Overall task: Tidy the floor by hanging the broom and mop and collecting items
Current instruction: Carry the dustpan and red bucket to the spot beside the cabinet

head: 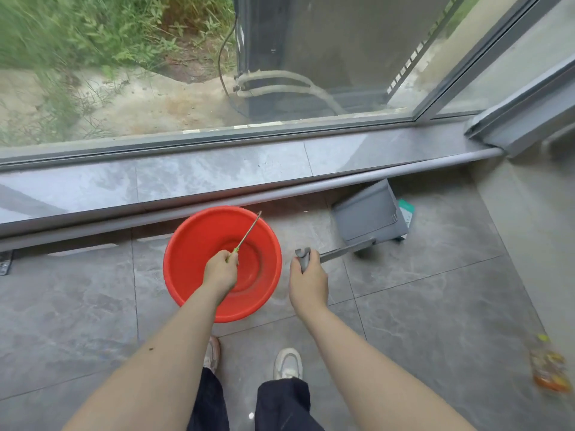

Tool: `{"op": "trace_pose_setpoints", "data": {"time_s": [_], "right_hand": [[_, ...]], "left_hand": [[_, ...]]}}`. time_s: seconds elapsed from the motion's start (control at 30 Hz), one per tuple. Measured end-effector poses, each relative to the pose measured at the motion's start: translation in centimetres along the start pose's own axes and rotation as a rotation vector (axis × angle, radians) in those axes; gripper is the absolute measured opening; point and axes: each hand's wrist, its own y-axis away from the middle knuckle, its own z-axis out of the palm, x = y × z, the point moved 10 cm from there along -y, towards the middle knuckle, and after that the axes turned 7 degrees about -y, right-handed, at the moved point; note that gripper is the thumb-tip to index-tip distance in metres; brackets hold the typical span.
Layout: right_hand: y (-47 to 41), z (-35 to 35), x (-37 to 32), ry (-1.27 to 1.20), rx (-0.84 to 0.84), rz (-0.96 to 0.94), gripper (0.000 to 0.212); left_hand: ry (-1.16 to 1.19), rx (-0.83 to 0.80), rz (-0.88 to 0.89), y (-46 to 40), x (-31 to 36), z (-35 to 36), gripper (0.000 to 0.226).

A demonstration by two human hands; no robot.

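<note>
Dustpan handle (337,252) is what my right hand (308,283) is clenched around, at its near end; the long axis runs from that hand up and to the right to the grey dustpan (370,214), which sits on the floor just below the window sill (217,172). My left hand (220,272) is closed on a thin green-handled tool (245,236), its shaft pointing up and right over the red basin (222,264) beneath it. A small teal-and-white packet (407,213) lies just beyond the pan's right edge. A plastic bottle (547,367) lies well off to my right, nearer the right hand, so I judge that hand would collect it.
</note>
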Motion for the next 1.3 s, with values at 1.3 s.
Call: {"op": "trace_pose_setpoints", "data": {"time_s": [1.3], "right_hand": [[28.5, 9.5, -21.5, 0.011, -0.740, -0.035, 0.013]], "left_hand": [[0.945, 0.407, -0.562, 30.6, -16.5, -23.5, 0.036]]}}
